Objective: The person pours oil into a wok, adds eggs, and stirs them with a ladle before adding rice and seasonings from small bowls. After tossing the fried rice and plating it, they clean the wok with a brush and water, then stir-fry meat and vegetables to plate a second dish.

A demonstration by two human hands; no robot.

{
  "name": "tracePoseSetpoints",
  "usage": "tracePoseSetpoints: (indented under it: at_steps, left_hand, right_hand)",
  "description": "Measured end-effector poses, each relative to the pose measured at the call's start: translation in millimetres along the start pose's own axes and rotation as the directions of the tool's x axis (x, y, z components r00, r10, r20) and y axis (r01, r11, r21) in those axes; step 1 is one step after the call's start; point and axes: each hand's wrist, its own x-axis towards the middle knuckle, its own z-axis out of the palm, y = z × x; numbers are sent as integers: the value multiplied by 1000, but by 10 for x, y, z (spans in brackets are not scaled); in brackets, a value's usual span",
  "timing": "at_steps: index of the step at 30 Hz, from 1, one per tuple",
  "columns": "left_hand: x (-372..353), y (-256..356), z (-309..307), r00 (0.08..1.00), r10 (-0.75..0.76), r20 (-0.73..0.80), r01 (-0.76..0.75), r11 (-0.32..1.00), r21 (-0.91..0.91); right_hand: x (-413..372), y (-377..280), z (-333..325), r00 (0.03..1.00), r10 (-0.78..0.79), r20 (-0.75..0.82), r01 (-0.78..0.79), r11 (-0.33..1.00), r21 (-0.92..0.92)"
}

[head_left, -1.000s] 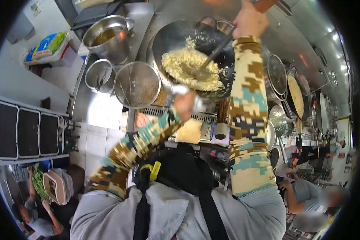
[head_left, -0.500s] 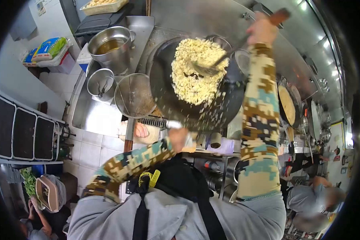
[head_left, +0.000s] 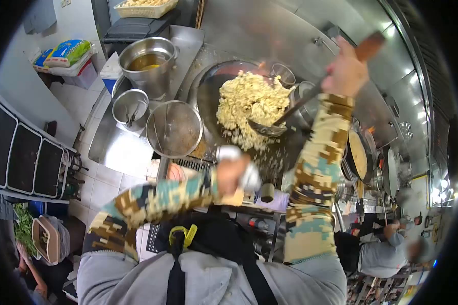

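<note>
A black wok [head_left: 208,104] sits tilted on the stove with a heap of yellow fried rice [head_left: 249,104] in it. My left hand [head_left: 231,170] grips the wok handle, wrapped in a white cloth, at the near edge. My right hand [head_left: 347,71] is raised at the upper right and holds the wooden handle of a long metal ladle [head_left: 269,127], whose bowl rests under the rice. Both arms wear camouflage-patterned sleeves.
A round strainer [head_left: 174,128] lies left of the wok, with a small steel pot [head_left: 130,107] and a larger pot of liquid [head_left: 148,62] behind it. More pans and strainers [head_left: 359,155] hang at the right. Other people are at the lower left [head_left: 30,264] and lower right [head_left: 387,251].
The wok has been tossed and pulled back: the rice spread across it, then gathered into a heap. My right hand moved right and down, bringing the ladle under the rice.
</note>
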Motion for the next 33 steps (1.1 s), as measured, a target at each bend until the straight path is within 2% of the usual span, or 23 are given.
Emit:
tracePoseSetpoints:
  at_steps: [2,3,4,5,6,7,8,9,11,12,13,15,16,19,21,22,23,24,26,27,29,31,33]
  left_hand:
    - [230,396,53,965,-126,232,136,990,-28]
    - [381,285,19,985,-41,165,55,995,-78]
    - [526,162,-10,994,43,96,-31,991,-129]
    - [581,79,-16,992,127,25,-121,976,-180]
    - [494,-117,-119,969,195,150,-146,946,-288]
    - [607,-341,-235,960,220,173,-154,931,-332]
    - [598,-367,-280,958,249,144,-219,955,-199]
    - [390,-325,-303,925,355,134,-318,918,-236]
    - [762,-182,-290,930,366,46,-361,929,-85]
    - [960,57,-243,958,271,-96,-251,952,176]
    - [1157,296,-196,957,167,-235,-65,919,389]
    - [1576,359,-174,936,344,75,-348,937,36]
    - [1336,569,-62,964,173,202,-127,967,-221]
    - [1831,712,-4,899,-49,435,138,975,-173]
    - [1702,753,36,893,-93,440,179,971,-159]
    - [1597,646,88,928,44,370,48,970,-237]
    - [1526,534,97,942,177,285,-86,949,-304]
    - [1681,431,55,916,276,292,-174,927,-332]
    - [1473,410,46,978,-137,156,167,965,-202]
    - [1462,221,51,994,110,8,-109,990,-94]
    - [946,174,-87,965,244,100,-201,926,-319]
    - [-116,788,17,946,-1,323,95,956,-276]
    - [456,762,-112,888,102,448,-46,990,-135]
  right_hand:
    - [-299,471,169,991,-127,-26,120,973,-197]
    - [-603,466,215,998,62,-7,-63,996,-68]
    - [-736,509,45,982,137,128,-128,989,-78]
    - [-832,417,-178,930,118,347,24,926,-378]
    - [-1046,457,-372,838,266,475,-111,938,-329]
    - [-1283,358,-689,616,260,744,181,872,-454]
    - [-1522,259,-1007,267,213,940,548,769,-330]
    - [-1759,158,-1324,-71,144,987,704,708,-53]
    - [-2303,110,-1744,56,355,933,792,553,-258]
    - [-2440,214,-1998,103,432,896,794,507,-336]
    - [-2492,348,-2162,177,443,879,644,623,-444]
    - [-2526,471,-2441,305,495,814,274,773,-573]
    - [-2505,374,-2346,327,596,734,277,682,-677]
    - [-2702,804,-2290,622,522,584,346,486,-803]
    - [-2687,1131,-2215,720,603,343,258,227,-939]
    - [-2705,1313,-2221,753,622,214,203,90,-975]
    - [-2675,1523,-2415,782,579,231,174,152,-973]
    - [-2646,1387,-2531,759,600,253,122,251,-960]
    - [-2414,725,-2662,685,638,352,140,358,-923]
    - [-2301,320,-2781,629,658,414,205,373,-905]
    - [-2045,-364,-3066,516,524,677,442,514,-735]
    - [-1715,-674,-3103,351,676,648,490,458,-742]
    - [-1571,-476,-2590,377,727,574,702,180,-689]
